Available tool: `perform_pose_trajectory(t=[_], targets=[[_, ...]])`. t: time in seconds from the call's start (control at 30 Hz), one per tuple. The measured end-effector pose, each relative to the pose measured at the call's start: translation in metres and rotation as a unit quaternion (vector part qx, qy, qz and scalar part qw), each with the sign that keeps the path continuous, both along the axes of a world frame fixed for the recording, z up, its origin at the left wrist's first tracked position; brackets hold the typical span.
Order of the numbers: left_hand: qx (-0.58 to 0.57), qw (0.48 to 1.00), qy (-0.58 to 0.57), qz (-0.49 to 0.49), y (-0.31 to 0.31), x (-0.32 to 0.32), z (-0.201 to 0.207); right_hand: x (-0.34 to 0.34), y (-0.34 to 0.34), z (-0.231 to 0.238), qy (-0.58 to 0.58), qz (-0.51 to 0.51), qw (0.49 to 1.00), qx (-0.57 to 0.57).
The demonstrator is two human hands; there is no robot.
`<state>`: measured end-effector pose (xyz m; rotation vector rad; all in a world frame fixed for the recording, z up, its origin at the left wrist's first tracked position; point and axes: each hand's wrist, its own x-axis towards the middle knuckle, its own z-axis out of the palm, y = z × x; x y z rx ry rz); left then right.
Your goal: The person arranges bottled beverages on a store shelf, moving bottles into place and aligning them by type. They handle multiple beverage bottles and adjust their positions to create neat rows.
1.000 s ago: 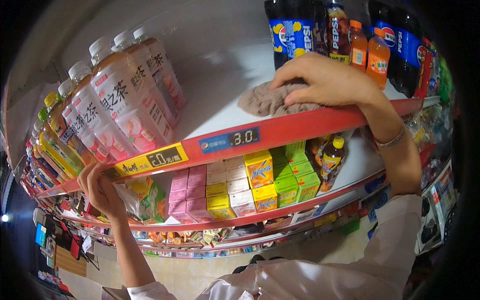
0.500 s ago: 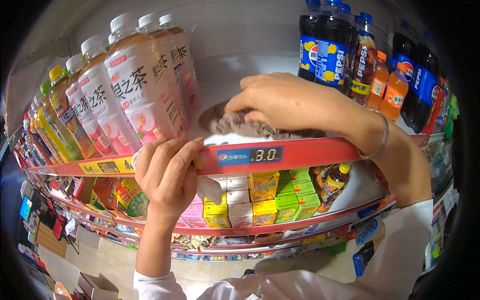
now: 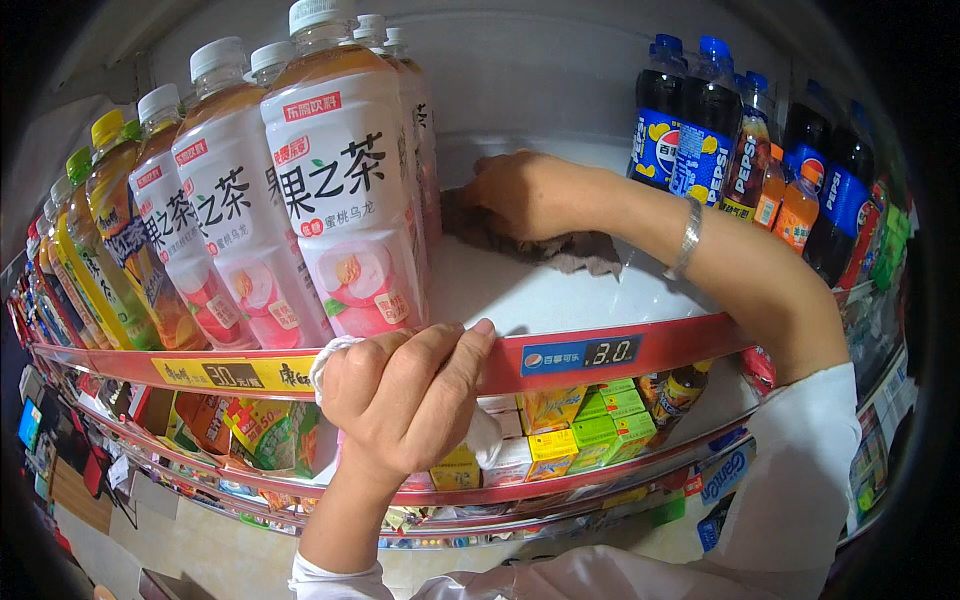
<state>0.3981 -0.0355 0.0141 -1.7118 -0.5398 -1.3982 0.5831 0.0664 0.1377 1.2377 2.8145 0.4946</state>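
Observation:
On the white shelf (image 3: 560,305), my right hand (image 3: 525,195) presses a crumpled grey-brown cloth (image 3: 580,255), its fingers closed over it and partly hidden. Beside it on the left stand tall peach-tea bottles (image 3: 345,200) with white caps and pink-and-white labels. My left hand (image 3: 405,395) is closed at the red front edge of the shelf, with a white cloth (image 3: 485,440) bunched in it that shows on both sides of the fingers. A blue price tag (image 3: 580,354) sits on the edge to its right.
Cola bottles (image 3: 700,125) with blue caps and orange drink bottles (image 3: 800,210) stand on the right. Yellow and green drink bottles (image 3: 95,250) line the far left. Small drink cartons (image 3: 605,425) fill the lower shelf, with a dark bottle (image 3: 680,395) beside them.
My right hand and the grey-brown cloth have moved deeper into the shelf. The view has shifted left and closer to the tea bottles. My left hand stays at the shelf edge.

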Motion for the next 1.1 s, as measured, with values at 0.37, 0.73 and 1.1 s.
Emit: perform_pose_trajectory(t=[0.37,0.73,1.1], targets=[[-0.013,1.0,0.002,0.0,-0.002,0.003,0.0,-0.019,-0.017,-0.015,0.002,0.019,0.996,0.083],[-0.009,1.0,-0.003,0.003,-0.003,0.003,-0.001,-0.006,0.038,-0.017,-0.04,-0.043,0.997,0.045],[0.016,1.0,-0.011,-0.022,0.001,0.007,0.002,0.081,0.046,-0.01,0.067,-0.19,0.978,-0.052]])
